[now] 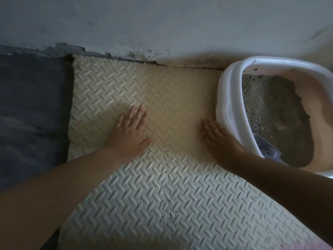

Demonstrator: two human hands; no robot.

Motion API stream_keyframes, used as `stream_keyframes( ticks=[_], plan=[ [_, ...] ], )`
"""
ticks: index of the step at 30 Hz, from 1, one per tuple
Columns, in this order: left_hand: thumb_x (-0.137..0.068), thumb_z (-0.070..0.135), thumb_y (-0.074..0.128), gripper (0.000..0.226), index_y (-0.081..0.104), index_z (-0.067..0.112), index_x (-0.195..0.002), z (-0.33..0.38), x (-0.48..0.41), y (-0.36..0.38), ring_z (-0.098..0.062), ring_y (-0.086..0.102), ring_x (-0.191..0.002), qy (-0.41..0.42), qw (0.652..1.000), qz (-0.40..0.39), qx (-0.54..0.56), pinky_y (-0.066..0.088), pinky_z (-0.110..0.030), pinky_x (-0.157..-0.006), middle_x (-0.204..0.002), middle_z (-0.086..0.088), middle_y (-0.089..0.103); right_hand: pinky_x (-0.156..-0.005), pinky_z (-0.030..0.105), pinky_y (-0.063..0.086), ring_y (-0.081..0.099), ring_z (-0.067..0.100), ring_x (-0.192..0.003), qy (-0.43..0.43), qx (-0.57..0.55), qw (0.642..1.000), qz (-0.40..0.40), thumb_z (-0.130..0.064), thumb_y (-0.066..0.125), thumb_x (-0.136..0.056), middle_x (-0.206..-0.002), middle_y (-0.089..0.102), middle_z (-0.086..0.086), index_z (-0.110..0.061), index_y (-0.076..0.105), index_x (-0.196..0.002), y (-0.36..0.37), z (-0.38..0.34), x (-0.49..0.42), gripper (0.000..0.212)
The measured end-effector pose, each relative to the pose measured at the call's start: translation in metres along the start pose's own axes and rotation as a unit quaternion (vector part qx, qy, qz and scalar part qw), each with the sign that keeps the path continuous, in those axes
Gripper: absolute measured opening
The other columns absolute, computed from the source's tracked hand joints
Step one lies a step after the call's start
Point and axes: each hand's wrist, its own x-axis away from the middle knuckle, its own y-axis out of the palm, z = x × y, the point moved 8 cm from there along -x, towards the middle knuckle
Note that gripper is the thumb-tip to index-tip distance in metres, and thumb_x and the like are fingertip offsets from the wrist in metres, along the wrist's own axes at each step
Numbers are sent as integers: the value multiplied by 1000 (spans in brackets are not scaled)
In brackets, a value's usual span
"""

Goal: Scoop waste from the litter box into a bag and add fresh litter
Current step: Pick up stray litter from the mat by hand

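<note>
your left forearm fills the lower left corner, reaching out over a cream foam mat [162,195] with a raised herringbone pattern, which has thin dark cracks along its middle. your left hand [129,130] lies palm down on the mat, with its 4 fingers straight and close together and the thumb spread to the side; it holds nothing. your right hand [221,139] is also flat on the mat with straight fingers and holds nothing. its outer edge lies along the white wall of the litter box [228,105], though you cannot tell whether skin touches plastic.

the litter box sits at the right edge of the view, at the far right corner of the mat near the wall [162,24], and is partly cut off by the frame. grey litter [266,112] is heaped against its left side, leaving the pinkish floor bare on the right. a pale plastic scoop [268,150] rests in the near corner of the box, partly hidden by the rim.

a dark blue cushion [32,105] lies against the mat's left edge. the base of the wall is chipped and stained dark.
</note>
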Motion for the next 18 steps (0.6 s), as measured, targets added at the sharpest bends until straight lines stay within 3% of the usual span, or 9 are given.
stream_keyframes(
  ticks=[3,5,9,11,13,15,16,18],
  plan=[
    [-87,64,5,81,-12,16,-150,1,-5,9,-18,-21,-144,-8,1000,-3,15,-7,-40,-116,-157,-2,-21,-118,50,0,13,43,-142,14,-17,999,-41,-29,45,-90,-151,5,31,11,11,-143,12,9,15,75],
    [-89,61,10,79,-13,16,-150,4,-8,17,-17,-23,-143,-4,1000,-15,8,-9,-40,-116,-157,-2,-22,-117,48,2,18,40,-142,29,-54,997,-48,-28,49,-88,-150,9,29,10,18,-143,14,14,16,74],
    [-83,64,-2,84,-4,16,-152,2,-11,22,-19,-16,-146,9,1000,7,-21,-7,-42,-117,-160,-4,-11,-117,48,1,8,41,-144,29,-120,991,-55,-30,23,-96,-152,-1,29,10,1,-144,17,8,16,66],
    [-83,64,-1,84,1,15,-152,2,-11,22,-19,-12,-146,13,1000,13,-24,-6,-43,-118,-160,-5,-6,-118,45,5,13,38,-144,73,-178,979,-71,-29,12,-97,-154,7,28,8,5,-144,12,7,12,61],
    [-86,63,5,82,7,13,-151,3,-10,21,-20,-6,-147,17,999,30,-24,-1,-43,-118,-160,-6,1,-116,38,-2,5,29,-146,149,-295,941,-68,-34,5,-99,-157,-1,18,1,-1,-148,4,9,3,60],
    [-89,60,11,79,13,11,-150,4,-7,20,-22,3,-147,26,998,40,-35,4,-44,-118,-159,-8,9,-110,29,-6,-4,20,-147,223,-445,857,-132,-36,15,-102,-159,-9,6,-6,-5,-151,13,13,-14,61],
    [-90,59,13,77,15,10,-150,5,-5,19,-23,6,-147,30,998,44,-42,5,-43,-117,-159,-9,12,-110,27,-6,-4,19,-147,268,-501,814,-124,-36,22,-102,-160,-7,5,-7,-3,-151,21,20,-26,62],
    [-90,57,15,76,16,9,-149,3,-5,16,-23,8,-146,30,997,52,-51,5,-42,-117,-158,-10,13,-115,30,-4,-1,19,-147,339,-542,766,-73,-33,27,-102,-160,-1,9,-5,3,-151,34,41,-44,62]
  ],
)
